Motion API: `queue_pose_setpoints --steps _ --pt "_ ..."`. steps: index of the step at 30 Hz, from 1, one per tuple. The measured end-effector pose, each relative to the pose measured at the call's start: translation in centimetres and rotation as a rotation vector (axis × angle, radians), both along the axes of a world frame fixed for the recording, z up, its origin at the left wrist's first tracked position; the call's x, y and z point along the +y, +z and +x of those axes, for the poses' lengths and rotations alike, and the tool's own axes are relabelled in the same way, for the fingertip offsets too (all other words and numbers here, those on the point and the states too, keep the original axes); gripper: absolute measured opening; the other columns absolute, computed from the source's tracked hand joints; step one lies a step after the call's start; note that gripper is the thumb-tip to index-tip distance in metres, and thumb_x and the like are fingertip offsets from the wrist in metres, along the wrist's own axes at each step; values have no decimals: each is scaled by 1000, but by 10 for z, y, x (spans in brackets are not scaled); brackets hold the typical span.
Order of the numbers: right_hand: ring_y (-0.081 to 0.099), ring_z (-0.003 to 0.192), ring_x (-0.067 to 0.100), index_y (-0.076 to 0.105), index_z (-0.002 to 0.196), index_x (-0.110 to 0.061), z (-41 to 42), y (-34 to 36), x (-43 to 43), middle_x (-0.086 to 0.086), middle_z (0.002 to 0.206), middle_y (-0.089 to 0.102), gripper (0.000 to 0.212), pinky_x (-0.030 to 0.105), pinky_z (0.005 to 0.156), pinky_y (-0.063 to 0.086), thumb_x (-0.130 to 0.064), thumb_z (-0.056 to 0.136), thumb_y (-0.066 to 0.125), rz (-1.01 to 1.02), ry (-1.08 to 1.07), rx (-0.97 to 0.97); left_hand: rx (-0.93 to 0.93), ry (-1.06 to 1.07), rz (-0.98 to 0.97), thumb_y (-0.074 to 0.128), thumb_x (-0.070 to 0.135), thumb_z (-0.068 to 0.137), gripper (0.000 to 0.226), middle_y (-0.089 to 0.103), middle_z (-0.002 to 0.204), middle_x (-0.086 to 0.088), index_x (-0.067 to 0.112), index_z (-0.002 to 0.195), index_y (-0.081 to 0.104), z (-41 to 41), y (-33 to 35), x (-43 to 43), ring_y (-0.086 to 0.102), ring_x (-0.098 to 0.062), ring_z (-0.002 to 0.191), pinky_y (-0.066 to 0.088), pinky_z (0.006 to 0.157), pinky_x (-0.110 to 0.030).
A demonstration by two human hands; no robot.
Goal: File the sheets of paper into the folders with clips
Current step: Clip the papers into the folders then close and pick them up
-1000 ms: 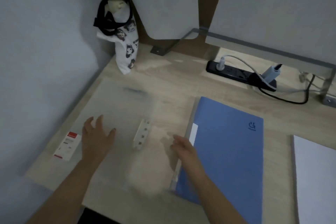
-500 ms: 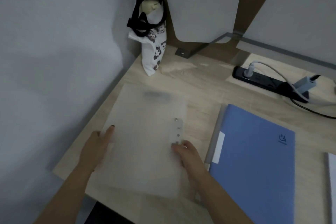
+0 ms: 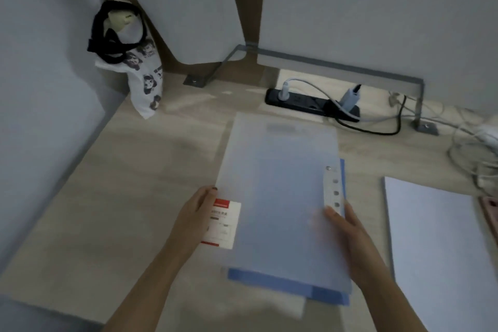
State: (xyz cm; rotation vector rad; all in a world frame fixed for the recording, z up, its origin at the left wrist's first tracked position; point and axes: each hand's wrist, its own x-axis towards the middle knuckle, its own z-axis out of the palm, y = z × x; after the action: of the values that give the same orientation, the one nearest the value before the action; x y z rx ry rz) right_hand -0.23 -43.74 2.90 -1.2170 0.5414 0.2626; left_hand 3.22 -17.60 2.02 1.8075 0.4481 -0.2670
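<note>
A translucent white folder [image 3: 280,183] lies over the blue folder [image 3: 285,284], whose bottom and right edges stick out. A white clip strip with round holes [image 3: 333,188] runs along the translucent folder's right edge. My left hand [image 3: 196,218] holds the folder's left edge by the red-and-white label [image 3: 222,222]. At the lower right edge, just below the clip strip, my right hand [image 3: 347,232] grips the folder. A stack of white paper sheets [image 3: 436,245] lies on the desk to the right.
A printed cloth bag with black straps [image 3: 132,62] leans in the back left corner by the wall. A black power strip [image 3: 312,102] with plugs and trailing cables sits at the back. Something pink [image 3: 489,205] shows at the right edge. The desk front edge [image 3: 67,307] is near.
Both hands have carried the translucent folder from the left side of the desk rightward onto the blue folder. The label now shows at its left edge. The view has swung right.
</note>
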Motion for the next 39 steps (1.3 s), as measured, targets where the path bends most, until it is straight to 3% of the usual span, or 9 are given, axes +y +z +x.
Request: queue_pose_setpoints --steps 3,5,8,10,13,17,21,26,39 --pt "69 80 19 61 115 -21 -33 -5 -58 6 100 72 33 33 70 57 -16 83 55 -28 -87 42 -12 -151 -37 42 14 96 27 66 61 13 30 83 60 -8 -10 -51 60 -4 57 43 52 -11" --pt "69 83 22 60 117 -22 -56 -4 -97 7 103 72 32 37 73 56 -16 87 52 -68 -126 58 -90 -262 32 47 9 93 28 72 91 15 33 98 61 -13 -25 -86 66 -3 86 49 76 -19" --pt "71 82 24 57 119 -22 -81 -2 -143 8 98 74 33 39 77 51 -16 87 52 -137 -184 93 -257 -539 323 59 19 88 49 30 150 3 27 134 43 -19 -58 -132 27 -14 139 23 114 -32" --pt "72 80 25 55 122 -21 -93 -1 -168 9 96 74 35 39 76 50 -14 88 52 -170 -199 112 -344 -690 527 60 34 84 70 2 151 3 28 143 23 -24 -74 -161 -4 -16 142 11 115 -39" --pt "72 78 25 53 123 -22 -106 1 -197 8 93 75 35 34 67 53 -14 88 52 -216 -204 126 -484 -859 839 75 50 60 97 13 155 -16 20 139 28 -28 -94 -196 -14 -25 144 30 101 -56" --pt "72 76 28 53 123 -19 -119 2 -220 13 92 74 46 29 58 55 -21 77 59 -243 -185 135 -412 -865 1005 80 56 49 127 16 152 -13 20 148 8 -35 -111 -226 -18 -26 143 15 111 -62" --pt "72 75 29 53 124 -18 -122 -9 -231 14 92 74 36 35 64 49 -11 88 51 -249 -173 146 -420 -792 1028 53 62 70 102 7 156 -11 21 148 1 -41 -117 -233 -4 -30 144 -2 109 -58" --pt "71 78 29 52 123 -20 -112 -14 -228 13 92 74 45 30 61 51 -22 78 58 -221 -119 131 -414 -758 1067 7 66 87 75 -11 157 -4 23 148 3 -41 -127 -214 -2 -28 145 4 110 -60" --pt "71 85 17 54 119 -31 -71 -41 -147 3 99 73 35 26 66 57 -15 88 58 -234 34 115 -340 -666 1104 13 55 91 65 3 158 -2 24 148 11 -33 -123 -82 3 -22 145 1 113 -49"
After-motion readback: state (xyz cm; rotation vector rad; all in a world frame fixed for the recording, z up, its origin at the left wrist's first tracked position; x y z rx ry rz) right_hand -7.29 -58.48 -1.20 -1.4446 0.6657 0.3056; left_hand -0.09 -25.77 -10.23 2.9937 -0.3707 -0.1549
